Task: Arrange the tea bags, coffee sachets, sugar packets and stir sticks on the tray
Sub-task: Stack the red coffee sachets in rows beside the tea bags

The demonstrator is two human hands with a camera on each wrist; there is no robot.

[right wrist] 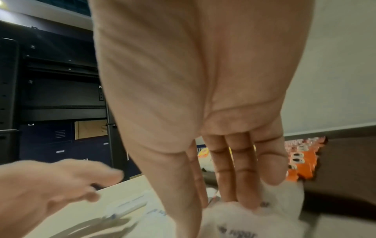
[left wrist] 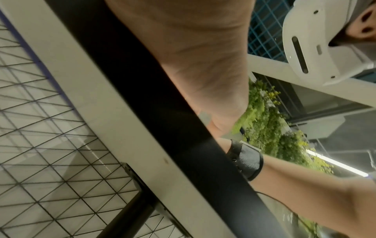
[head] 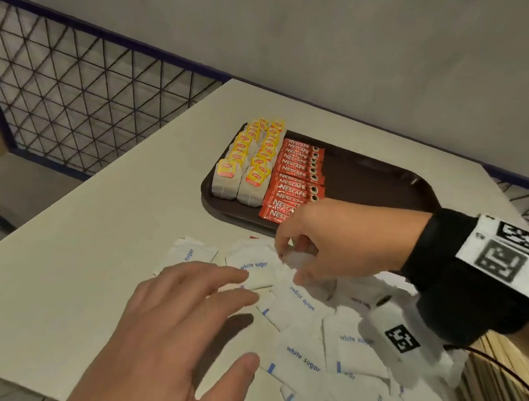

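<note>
A dark brown tray [head: 380,184] holds two rows of yellow-tagged tea bags [head: 248,163] at its left and a column of red coffee sachets [head: 293,184] beside them. White sugar packets [head: 303,359] lie scattered on the table in front of the tray. My right hand [head: 291,263] pinches a white sugar packet [head: 299,258] just in front of the tray's near edge; in the right wrist view its fingers [right wrist: 244,177] reach down onto that packet [right wrist: 274,209]. My left hand [head: 240,300] hovers open, fingers spread, over the pile's left side. Wooden stir sticks [head: 502,394] lie at the right.
The beige table [head: 74,257] has a left edge next to a wire-mesh fence [head: 65,92]. A grey wall [head: 317,35] stands behind the tray. The tray's right half is bare. The left wrist view shows only my palm [left wrist: 183,48] and the table's edge.
</note>
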